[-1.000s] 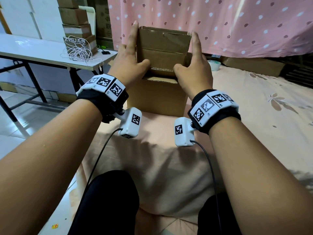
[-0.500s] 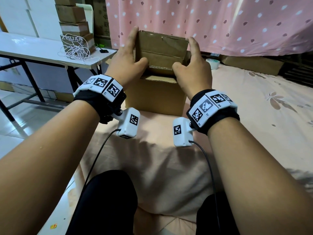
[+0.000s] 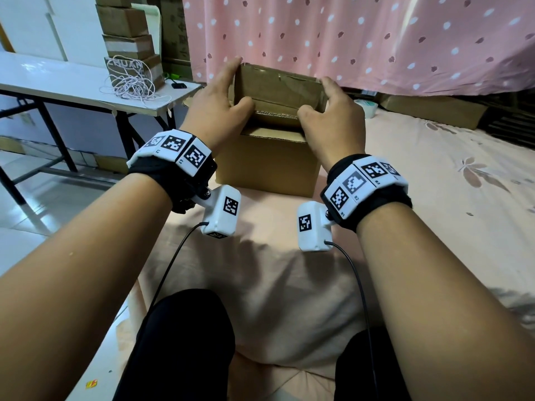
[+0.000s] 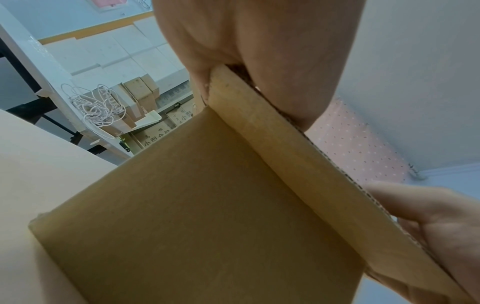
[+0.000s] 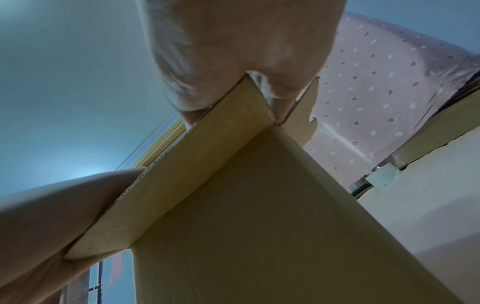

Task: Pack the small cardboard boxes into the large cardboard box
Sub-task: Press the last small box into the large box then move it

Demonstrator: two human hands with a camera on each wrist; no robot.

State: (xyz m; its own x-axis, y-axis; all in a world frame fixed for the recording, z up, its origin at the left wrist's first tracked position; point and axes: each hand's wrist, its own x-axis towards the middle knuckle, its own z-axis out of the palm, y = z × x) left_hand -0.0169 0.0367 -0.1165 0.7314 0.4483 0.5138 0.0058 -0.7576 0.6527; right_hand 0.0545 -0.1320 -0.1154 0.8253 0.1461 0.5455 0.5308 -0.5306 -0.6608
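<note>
Lowered since a second ago, fingertips now near the rear flap's top edge. Box (image 3: 267, 162) on the bed (image 3: 434, 180), open. Left hand (image 3: 215, 111) and right hand (image 3: 333, 118) pinching the near flap (image 3: 276, 114), thumbs inside. Corrugated edge clamped between thumb and palm, seen from wrist views only.

- Pink dotted curtain (image 3: 362, 39) hangs across the far wall.
- White table (image 3: 58, 82) on black legs stands far left, white cable (image 3: 130, 82) coiled on top.
- Pale tiled floor (image 3: 43, 204) gleams on the left.
- Peach floral bedsheet (image 3: 434, 183) spreads right.
</note>
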